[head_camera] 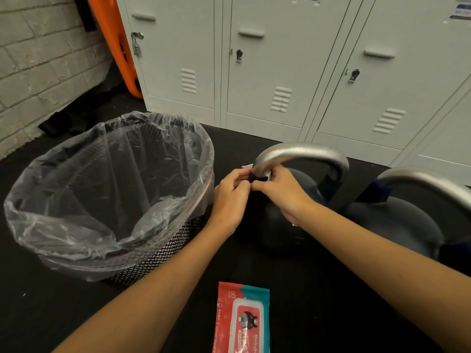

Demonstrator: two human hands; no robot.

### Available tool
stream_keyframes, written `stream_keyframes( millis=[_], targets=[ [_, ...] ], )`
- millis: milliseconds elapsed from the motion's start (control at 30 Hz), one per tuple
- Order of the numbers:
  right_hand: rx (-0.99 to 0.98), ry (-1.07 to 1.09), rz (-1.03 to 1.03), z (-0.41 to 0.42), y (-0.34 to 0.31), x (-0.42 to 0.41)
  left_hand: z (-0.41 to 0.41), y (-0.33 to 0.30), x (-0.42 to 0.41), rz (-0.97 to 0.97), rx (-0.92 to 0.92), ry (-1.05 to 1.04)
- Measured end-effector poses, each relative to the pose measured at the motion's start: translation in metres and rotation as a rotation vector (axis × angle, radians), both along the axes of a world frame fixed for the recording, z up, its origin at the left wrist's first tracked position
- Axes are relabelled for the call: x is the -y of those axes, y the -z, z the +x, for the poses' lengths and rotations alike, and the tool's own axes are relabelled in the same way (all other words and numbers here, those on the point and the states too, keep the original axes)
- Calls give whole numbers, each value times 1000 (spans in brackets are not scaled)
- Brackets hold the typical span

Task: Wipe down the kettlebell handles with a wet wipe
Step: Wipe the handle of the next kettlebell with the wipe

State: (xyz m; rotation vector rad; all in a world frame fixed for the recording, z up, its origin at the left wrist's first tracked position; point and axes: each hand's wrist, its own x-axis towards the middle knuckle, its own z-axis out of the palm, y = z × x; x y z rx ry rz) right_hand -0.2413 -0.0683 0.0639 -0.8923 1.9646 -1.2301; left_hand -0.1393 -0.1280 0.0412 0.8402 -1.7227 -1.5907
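Observation:
Two dark kettlebells with silver handles stand on the black floor. The nearer kettlebell's handle (303,152) arches at the centre; the second kettlebell (397,220) is at the right. A white wet wipe (248,166) is wrapped round the left leg of the centre handle, only small bits of it showing. My left hand (230,197) and my right hand (279,191) both pinch the wipe at that leg, fingertips meeting at the handle's base.
A black mesh bin with a clear plastic liner (109,189) stands at the left, touching distance from my left hand. A red and teal pack of wet wipes (242,319) lies on the floor near me. White lockers (280,72) line the back; a brick wall (38,67) is at the left.

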Motion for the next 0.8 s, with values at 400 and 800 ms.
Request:
stream_keyframes(
  millis=[400,800],
  targets=[
    [69,-11,-86,-6,0,-8,-5,-2,8,149,22,-87],
    [-110,-73,-41,-3,9,-15,-3,-3,6,108,-10,-75]
  ],
)
